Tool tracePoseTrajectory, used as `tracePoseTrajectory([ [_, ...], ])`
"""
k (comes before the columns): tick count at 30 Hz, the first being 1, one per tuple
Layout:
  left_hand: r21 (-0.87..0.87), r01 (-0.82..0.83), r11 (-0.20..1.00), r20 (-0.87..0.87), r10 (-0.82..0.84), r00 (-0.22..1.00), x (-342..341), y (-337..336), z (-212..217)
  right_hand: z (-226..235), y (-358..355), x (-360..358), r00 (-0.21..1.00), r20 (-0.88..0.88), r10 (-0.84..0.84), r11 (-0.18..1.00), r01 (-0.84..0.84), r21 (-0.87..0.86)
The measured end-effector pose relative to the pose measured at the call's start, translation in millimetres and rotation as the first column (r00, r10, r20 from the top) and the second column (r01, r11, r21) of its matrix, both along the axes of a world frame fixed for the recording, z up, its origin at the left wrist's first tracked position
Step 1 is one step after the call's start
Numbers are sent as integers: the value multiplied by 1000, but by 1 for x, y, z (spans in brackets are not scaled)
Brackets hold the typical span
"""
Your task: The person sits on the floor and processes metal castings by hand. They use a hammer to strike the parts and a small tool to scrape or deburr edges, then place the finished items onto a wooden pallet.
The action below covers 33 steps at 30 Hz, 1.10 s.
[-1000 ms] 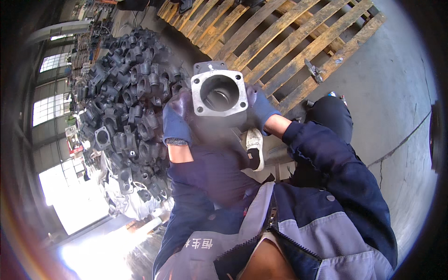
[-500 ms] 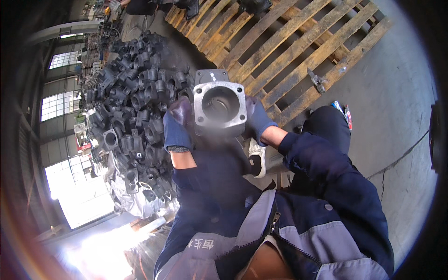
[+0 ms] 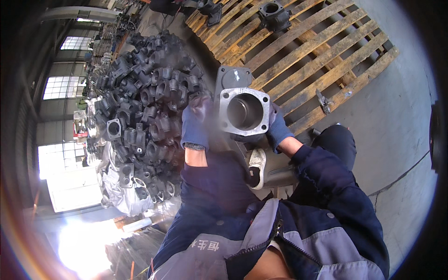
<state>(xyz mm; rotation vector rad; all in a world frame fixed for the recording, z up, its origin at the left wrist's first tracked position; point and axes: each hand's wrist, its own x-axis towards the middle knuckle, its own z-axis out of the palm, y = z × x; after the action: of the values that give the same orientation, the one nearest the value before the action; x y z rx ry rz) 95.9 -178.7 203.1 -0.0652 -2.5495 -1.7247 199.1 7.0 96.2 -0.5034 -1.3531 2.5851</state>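
Observation:
A grey metal casting [image 3: 227, 128] with a wide round bore and a square flange with holes at its corners is held up before me. Behind the front flange a second, flat plate shows. My right hand [image 3: 278, 125], in a blue knitted glove with a dark palm, grips the casting's right side, its fingers partly hidden behind the part. Close against the opposite side, my left hand [image 3: 199, 114] is closed in the same kind of glove. Blur hides exactly where its fingers meet the metal.
A large heap of dark castings [image 3: 140, 109] fills the left, with white sheeting [image 3: 122, 189] at its near edge. At the far right lies a wooden pallet [image 3: 322, 49]; another dark casting [image 3: 274, 16] stands on it. My shoe [image 3: 257, 168] is below the held part.
The held casting and both hands have shifted right and slightly down in view. The surroundings have shifted too, and the casting on the pallet now shows more fully.

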Motion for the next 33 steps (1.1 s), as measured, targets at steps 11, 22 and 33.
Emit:
tracePoseTrajectory([
  [11, -365, 328, 871, -173, -409, 896, 30, 66, 39, 66, 72, 0, 931, -222, -291, 710, 366, 602],
  [22, 253, 524, 813, -112, -513, 851, 43, 92, 34, 52, 116, 34, 957, -223, -185, 898, 257, 357],
  [33, 511, 509, 692, 289, -696, 657, 43, 81, 70, 47, 137, 64, 999, -31, 24, 484, 15, 875],
])
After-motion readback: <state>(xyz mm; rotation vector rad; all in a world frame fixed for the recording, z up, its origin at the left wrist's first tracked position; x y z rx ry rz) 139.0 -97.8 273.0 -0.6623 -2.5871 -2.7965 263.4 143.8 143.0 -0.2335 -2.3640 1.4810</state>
